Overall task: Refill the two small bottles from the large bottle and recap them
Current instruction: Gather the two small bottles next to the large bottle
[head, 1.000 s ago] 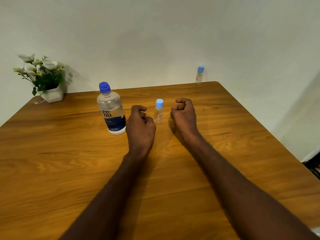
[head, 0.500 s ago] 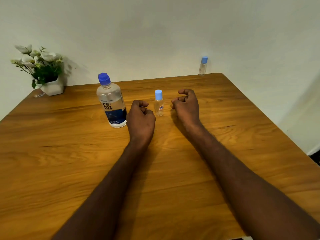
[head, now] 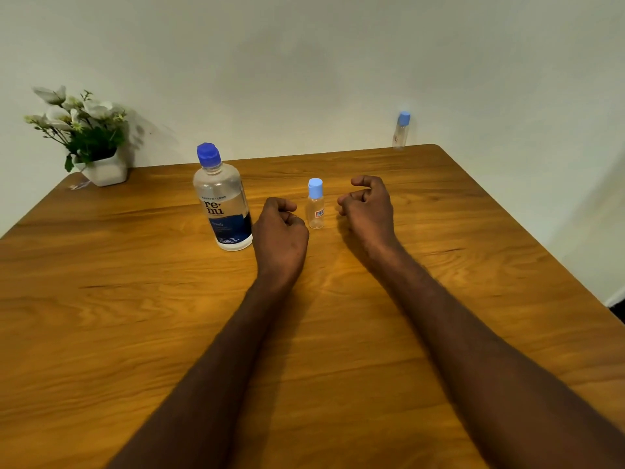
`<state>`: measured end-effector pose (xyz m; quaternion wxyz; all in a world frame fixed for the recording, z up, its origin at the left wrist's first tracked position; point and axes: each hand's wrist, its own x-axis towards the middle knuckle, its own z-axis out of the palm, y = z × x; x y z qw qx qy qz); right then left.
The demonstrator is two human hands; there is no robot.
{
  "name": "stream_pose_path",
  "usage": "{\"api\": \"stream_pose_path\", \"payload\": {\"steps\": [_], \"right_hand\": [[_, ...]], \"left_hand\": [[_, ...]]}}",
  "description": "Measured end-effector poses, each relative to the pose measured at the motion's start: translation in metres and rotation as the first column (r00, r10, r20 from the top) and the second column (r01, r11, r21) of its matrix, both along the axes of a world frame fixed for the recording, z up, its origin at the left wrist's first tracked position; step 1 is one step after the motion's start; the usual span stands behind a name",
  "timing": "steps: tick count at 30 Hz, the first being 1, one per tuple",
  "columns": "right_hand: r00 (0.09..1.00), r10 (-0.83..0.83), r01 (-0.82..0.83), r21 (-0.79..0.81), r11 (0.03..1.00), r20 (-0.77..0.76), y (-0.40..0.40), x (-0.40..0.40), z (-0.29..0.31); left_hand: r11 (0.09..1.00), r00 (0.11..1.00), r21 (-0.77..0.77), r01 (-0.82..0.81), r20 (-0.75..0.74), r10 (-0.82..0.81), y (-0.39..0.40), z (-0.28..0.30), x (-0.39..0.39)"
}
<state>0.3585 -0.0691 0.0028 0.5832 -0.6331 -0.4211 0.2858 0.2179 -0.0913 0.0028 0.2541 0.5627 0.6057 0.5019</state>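
Fingers of left hand (head: 280, 236) and right hand (head: 367, 208) curled, empty; renu bottle (head: 221, 204) & both small bottles (head: 315, 206) (head: 401, 130) capped, looks like nothing's refilled yet.

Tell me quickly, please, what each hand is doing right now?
Left hand: fingers curled into a fist, holding nothing.
Right hand: fingers loosely curled, holding nothing.

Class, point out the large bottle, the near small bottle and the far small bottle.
large bottle (head: 225, 211): head view, on its label.
near small bottle (head: 316, 214): head view, on its clear body.
far small bottle (head: 403, 118): head view, on its blue cap.
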Motion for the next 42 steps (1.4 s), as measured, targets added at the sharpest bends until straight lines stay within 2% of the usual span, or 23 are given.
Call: {"api": "stream_pose_path", "payload": {"steps": [7,18,25,42], "right_hand": [[0.994,0.018,-0.02,0.015,1.0,0.11,0.003,-0.001,-0.002],[0.983,0.042,-0.044,0.006,0.999,0.18,0.006,-0.003,-0.003],[0.989,0.079,-0.079,0.0,0.997,0.121,-0.001,0.001,0.002],[0.989,0.083,-0.082,-0.015,0.997,0.123,0.001,-0.001,-0.001]], "left_hand": [[1.0,1.0,0.005,0.008,0.004,-0.008,0.001,-0.002,-0.001],[1.0,1.0,0.026,0.003,0.0,-0.003,0.002,-0.003,0.0],[1.0,1.0,0.026,0.012,-0.006,-0.012,0.002,-0.001,0.0],[1.0,1.0,0.014,0.023,-0.012,-0.023,-0.001,0.002,-0.001]]}}
